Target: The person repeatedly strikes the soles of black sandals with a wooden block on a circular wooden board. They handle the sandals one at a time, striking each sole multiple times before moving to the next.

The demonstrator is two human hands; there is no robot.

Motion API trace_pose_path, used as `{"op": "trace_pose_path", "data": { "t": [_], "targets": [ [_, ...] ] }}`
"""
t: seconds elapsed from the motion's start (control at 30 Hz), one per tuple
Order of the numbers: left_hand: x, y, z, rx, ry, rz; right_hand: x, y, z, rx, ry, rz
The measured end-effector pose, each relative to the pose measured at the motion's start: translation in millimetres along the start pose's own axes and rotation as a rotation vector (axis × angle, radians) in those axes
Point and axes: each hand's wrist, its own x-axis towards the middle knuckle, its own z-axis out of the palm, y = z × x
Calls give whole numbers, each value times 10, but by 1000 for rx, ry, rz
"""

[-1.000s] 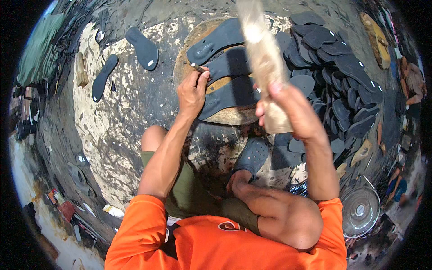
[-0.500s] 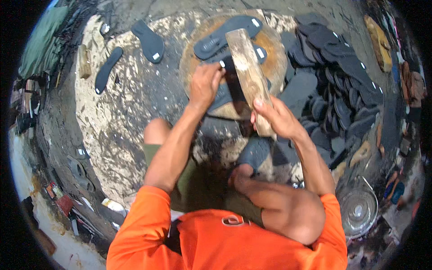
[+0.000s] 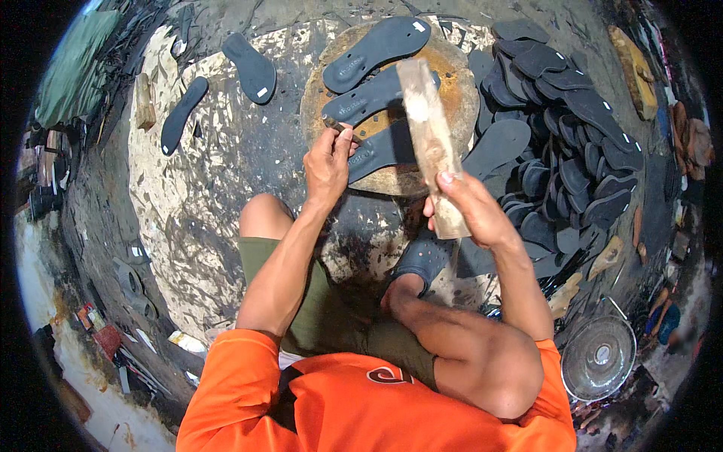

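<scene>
A short dark metal punch (image 3: 330, 121) sticks up from the closed fingers of my left hand (image 3: 326, 169). That hand is at the left edge of a round wooden chopping block (image 3: 456, 64). My right hand (image 3: 476, 209) grips a long flat wooden bat (image 3: 428, 124), which is raised and covers part of the block. Lying on the block are three dark shoe soles: the far sole (image 3: 376, 54), the middle sole (image 3: 369, 98) and the near sole (image 3: 385, 153). The bat hides the right ends of the middle and near soles.
A large heap of dark soles (image 3: 568, 143) lies right of the block. Two loose soles, a wide one (image 3: 251, 69) and a narrow one (image 3: 182, 117), rest on the worn mat (image 3: 218, 203) at left, near a wooden piece (image 3: 144, 102). A round lid (image 3: 599, 358) lies at lower right.
My left hand has drawn back toward me and slightly left, and the punch now shows above its fingers. The bat has shifted a little right and nearer, uncovering more of the middle sole.
</scene>
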Motion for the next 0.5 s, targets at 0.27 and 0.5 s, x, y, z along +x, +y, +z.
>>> {"op": "trace_pose_path", "data": {
  "t": [0.27, 0.5],
  "targets": [
    [-73, 12, -53, 191, 44, 258, -786, -1319, 326, -197, 237, -498],
    [-29, -98, 72, 318, -39, 578, 152, 527, -28, -1099, 205, -150]
  ]
}}
